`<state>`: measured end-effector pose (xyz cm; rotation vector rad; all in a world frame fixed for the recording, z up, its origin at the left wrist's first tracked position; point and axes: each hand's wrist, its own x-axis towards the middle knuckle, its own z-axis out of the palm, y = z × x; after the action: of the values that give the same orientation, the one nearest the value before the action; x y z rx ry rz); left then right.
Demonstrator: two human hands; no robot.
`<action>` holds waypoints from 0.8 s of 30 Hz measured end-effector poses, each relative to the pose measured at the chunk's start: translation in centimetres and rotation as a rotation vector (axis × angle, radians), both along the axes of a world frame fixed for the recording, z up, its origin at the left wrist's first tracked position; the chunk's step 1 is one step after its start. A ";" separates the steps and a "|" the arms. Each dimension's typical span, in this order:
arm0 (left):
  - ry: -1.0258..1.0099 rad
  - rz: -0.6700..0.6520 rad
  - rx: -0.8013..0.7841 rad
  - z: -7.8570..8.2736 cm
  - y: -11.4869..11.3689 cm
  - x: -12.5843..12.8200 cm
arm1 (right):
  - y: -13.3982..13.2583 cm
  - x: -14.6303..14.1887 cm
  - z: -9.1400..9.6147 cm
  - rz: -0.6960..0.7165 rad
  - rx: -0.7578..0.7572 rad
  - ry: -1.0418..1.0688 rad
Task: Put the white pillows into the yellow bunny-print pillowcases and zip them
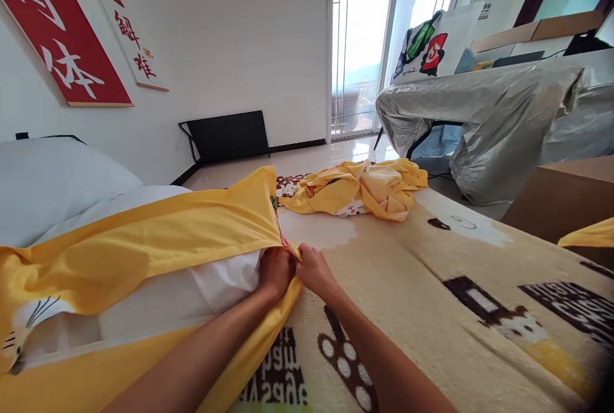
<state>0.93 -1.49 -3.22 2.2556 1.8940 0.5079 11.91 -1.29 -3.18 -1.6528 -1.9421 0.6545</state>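
Observation:
A yellow fabric cover (192, 224) with a printed cat face lies across the bed on the left. Through its long side opening shows a white padded insert (215, 282). My left hand (278, 270) is closed at the corner of the opening, against the end of the insert, its fingertips hidden by the fabric. Right beside it, my right hand (314, 270) pinches the yellow edge at that corner. The two hands nearly touch. Beyond them lies a crumpled yellow printed cloth (359, 189).
A beige patterned blanket (384, 272) covers the bed. White bedding (62, 163) is piled at the left. A cardboard box (561, 199) stands at the right edge, near a table under silver sheeting (503, 106). A black panel (230, 136) leans on the wall.

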 end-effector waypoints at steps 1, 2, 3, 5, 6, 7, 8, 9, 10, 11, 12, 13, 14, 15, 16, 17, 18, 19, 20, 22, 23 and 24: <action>0.029 0.001 0.027 0.1 -0.2 0.1 | -0.1 -0.1 0.1 0.006 0.001 -0.020; 0.053 -0.003 0.050 0.2 -0.4 0.1 | -0.2 -0.1 0.1 0.013 0.001 -0.038; 0.071 -0.008 0.066 0.3 -0.5 0.1 | -0.2 0.0 0.1 0.021 0.000 -0.053; 0.099 -0.018 0.071 0.3 -0.4 0.1 | 0.0 0.3 0.0 0.037 -0.010 -0.082; 0.110 -0.025 0.061 0.2 -0.3 0.0 | 0.1 0.5 0.0 0.044 -0.018 -0.095; 0.119 -0.036 0.046 0.2 -0.1 0.0 | 0.3 0.7 0.0 0.052 -0.029 -0.107; 0.126 -0.051 0.030 0.1 0.0 0.0 | 0.5 0.9 -0.1 0.061 -0.041 -0.118; 0.130 -0.066 0.018 0.0 0.2 0.0 | 0.7 1.1 -0.1 0.071 -0.054 -0.128; 0.133 -0.078 0.009 -0.2 0.2 0.1 | 0.8 1.3 -0.1 0.083 -0.065 -0.136; 0.135 -0.086 0.006 -0.3 0.3 0.1 | 0.9 1.5 -0.1 0.094 -0.074 -0.144; 0.137 -0.090 0.008 -0.4 0.2 0.2 | 0.9 1.6 0.0 0.103 -0.080 -0.150; 0.137 -0.089 0.014 -0.5 0.2 0.3 | 0.9 1.7 0.0 0.111 -0.084 -0.155; 0.135 -0.086 0.023 -0.5 0.1 0.4 | 0.9 1.8 0.1 0.117 -0.087 -0.158; 0.133 -0.085 0.033 -0.5 0.1 0.5 | 0.9 1.8 0.1 0.123 -0.088 -0.161; 0.131 -0.086 0.041 -0.5 0.1 0.6 | 0.9 1.8 0.1 0.127 -0.090 -0.162; 0.130 -0.089 0.046 -0.4 0.2 0.6 | 0.9 1.8 0.2 0.131 -0.091 -0.161; 0.130 -0.094 0.047 -0.4 0.4 0.7 | 1.0 1.8 0.2 0.134 -0.093 -0.160; 0.131 -0.102 0.043 -0.3 0.7 0.7 | 1.0 1.9 0.2 0.137 -0.096 -0.156; 0.133 -0.113 0.037 -0.2 1.0 0.7 | 1.1 1.9 0.2 0.140 -0.100 -0.151; 0.131 -0.136 0.022 -0.1 1.7 0.8 | 1.3 2.1 0.1 0.151 -0.113 -0.132; 0.128 -0.145 0.014 -0.1 2.0 0.8 | 1.4 2.2 0.1 0.158 -0.121 -0.120; 0.123 -0.155 0.004 0.0 2.3 0.8 | 1.5 2.3 0.0 0.167 -0.128 -0.106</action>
<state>1.77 0.76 -3.27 2.4632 1.7523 0.3596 14.25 0.19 -3.15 -1.6424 -2.1725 0.7843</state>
